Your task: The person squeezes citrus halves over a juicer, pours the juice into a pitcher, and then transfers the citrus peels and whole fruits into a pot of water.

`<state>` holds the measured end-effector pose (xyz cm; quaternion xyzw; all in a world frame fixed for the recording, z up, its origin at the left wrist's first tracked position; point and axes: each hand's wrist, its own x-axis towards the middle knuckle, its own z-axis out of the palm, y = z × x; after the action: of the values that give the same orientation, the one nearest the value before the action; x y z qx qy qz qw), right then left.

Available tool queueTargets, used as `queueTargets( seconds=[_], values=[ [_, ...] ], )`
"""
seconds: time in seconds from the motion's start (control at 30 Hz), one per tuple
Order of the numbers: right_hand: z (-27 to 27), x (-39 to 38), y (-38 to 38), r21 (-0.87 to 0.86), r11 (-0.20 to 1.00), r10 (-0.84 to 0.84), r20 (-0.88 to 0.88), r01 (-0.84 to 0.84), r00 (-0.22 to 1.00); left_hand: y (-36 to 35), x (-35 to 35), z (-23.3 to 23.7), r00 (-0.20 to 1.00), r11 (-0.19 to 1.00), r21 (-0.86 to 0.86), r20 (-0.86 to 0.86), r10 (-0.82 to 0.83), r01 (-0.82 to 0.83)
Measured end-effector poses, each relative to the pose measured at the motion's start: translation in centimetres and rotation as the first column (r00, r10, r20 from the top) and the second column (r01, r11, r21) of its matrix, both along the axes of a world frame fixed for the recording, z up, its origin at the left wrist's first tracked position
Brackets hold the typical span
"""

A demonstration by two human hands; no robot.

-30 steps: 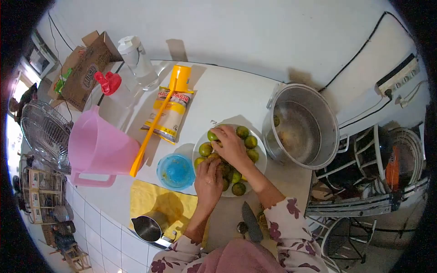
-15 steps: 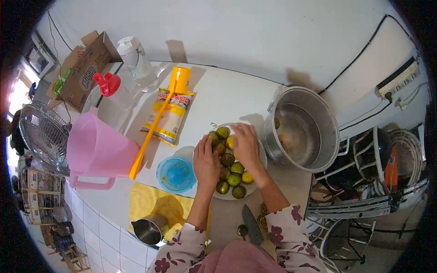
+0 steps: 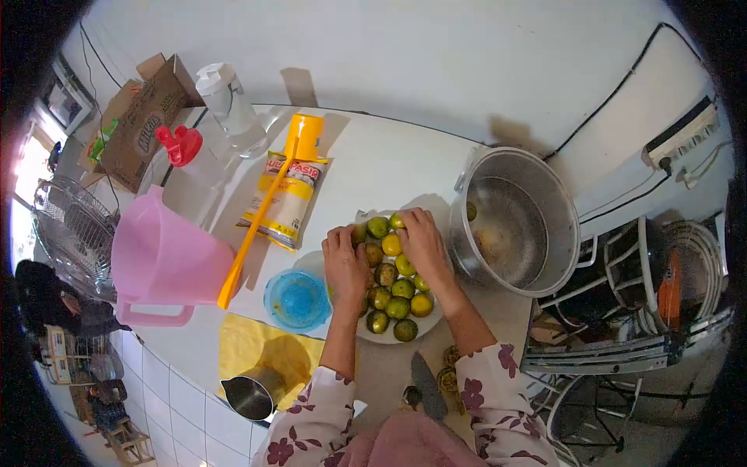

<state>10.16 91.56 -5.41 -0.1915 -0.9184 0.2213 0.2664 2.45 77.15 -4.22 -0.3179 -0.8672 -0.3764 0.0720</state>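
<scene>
The steel pot [image 3: 510, 226] stands just right of the white plate [image 3: 359, 328], touching or nearly touching its rim, and the pink jug [image 3: 167, 261] stands well to the plate's left. The plate is heaped with green and yellow limes [image 3: 401, 289]. The left hand [image 3: 346, 268] lies palm down on the plate's left side, its fingers loosely spread over the limes there and gripping none. The right hand [image 3: 424, 245] rests on the fruit at the plate's far right edge, fingers curled; whether they close on a lime cannot be told. A blue bowl [image 3: 298, 300] sits just left of the plate, and a knife [image 3: 426, 385] lies near its front edge.
</scene>
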Motion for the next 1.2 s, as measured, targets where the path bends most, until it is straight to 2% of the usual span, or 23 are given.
queueTargets(
  seconds=[0.2,0.23,0.3,0.4,0.43,0.5,0.57,0.6,0.67,0.83,0.9,0.93,1.0,1.03,1.1,1.17,1.2],
  values=[
    [-0.5,0.1,0.4,-0.079,0.997,0.005,0.124,0.004,0.992,-0.4,-0.2,-0.1,0.995,0.999,-0.026,0.088,-0.038,0.041],
    [-0.5,0.3,0.5,-0.078,0.997,0.002,0.125,0.007,0.992,-0.4,-0.2,-0.1,0.994,0.999,-0.010,0.095,-0.045,0.046],
    [-0.2,0.7,0.6,-0.185,0.983,0.005,0.074,0.008,0.997,-0.6,-0.1,0.1,0.993,0.998,0.009,0.104,-0.056,0.055],
    [1.0,3.4,-0.2,-0.195,0.977,-0.065,0.101,0.084,0.993,-0.7,0.4,0.4,0.998,0.999,0.006,0.052,-0.036,0.036],
    [1.0,4.5,-0.9,-0.191,0.978,-0.066,0.103,0.085,0.992,-0.9,0.7,0.7,1.000,0.999,0.041,0.017,-0.026,0.026],
    [1.0,6.3,-2.3,0.076,0.984,-0.172,0.198,0.160,0.965,-0.7,1.3,1.3,1.000,0.997,0.077,-0.016,-0.015,0.016],
    [1.4,7.0,-2.9,0.063,0.987,-0.161,0.235,0.150,0.959,0.0,2.5,1.8,0.993,0.986,0.112,-0.009,-0.120,0.121],
    [1.6,7.1,-3.2,0.048,0.989,-0.150,0.266,0.142,0.952,0.6,3.0,1.4,0.992,0.986,0.112,-0.009,-0.123,0.123],
    [1.5,6.8,-2.8,0.005,0.991,-0.133,0.249,0.136,0.959,1.8,3.7,-0.1,0.966,0.962,0.089,-0.028,-0.256,0.257],
    [0.6,5.2,-1.2,-0.081,0.990,-0.100,0.204,0.118,0.974,1.9,4.2,-1.0,0.960,0.960,0.009,0.036,-0.279,0.278],
    [0.0,4.5,-1.1,-0.201,0.972,-0.086,0.192,0.125,0.977,1.6,4.1,-1.1,0.958,0.959,-0.014,0.069,-0.280,0.281],
    [-0.1,4.7,-1.1,-0.203,0.971,-0.086,0.191,0.125,0.978,1.6,4.0,-1.2,0.959,0.961,-0.011,0.061,-0.277,0.278],
    [0.0,6.0,-1.1,-0.270,0.958,-0.093,0.011,0.092,0.996,1.7,3.7,-1.2,0.961,0.962,-0.003,0.056,-0.271,0.271],
    [0.3,6.6,-1.5,-0.269,0.959,-0.091,0.014,0.092,0.996,1.7,3.5,-1.0,0.953,0.956,-0.004,0.079,-0.292,0.293],
    [1.1,8.0,-2.6,-0.218,0.962,-0.111,0.236,0.164,0.965,2.0,3.5,-0.8,0.943,0.949,-0.002,0.108,-0.314,0.316],
    [1.5,8.4,-3.6,-0.205,0.961,-0.117,0.310,0.186,0.944,2.6,3.7,-0.6,0.919,0.919,-0.082,-0.050,-0.390,0.385],
    [1.6,8.6,-3.9,-0.192,0.960,-0.120,0.376,0.204,0.919,2.8,4.0,-0.8,0.918,0.917,-0.081,-0.048,-0.394,0.390]
  ],
)
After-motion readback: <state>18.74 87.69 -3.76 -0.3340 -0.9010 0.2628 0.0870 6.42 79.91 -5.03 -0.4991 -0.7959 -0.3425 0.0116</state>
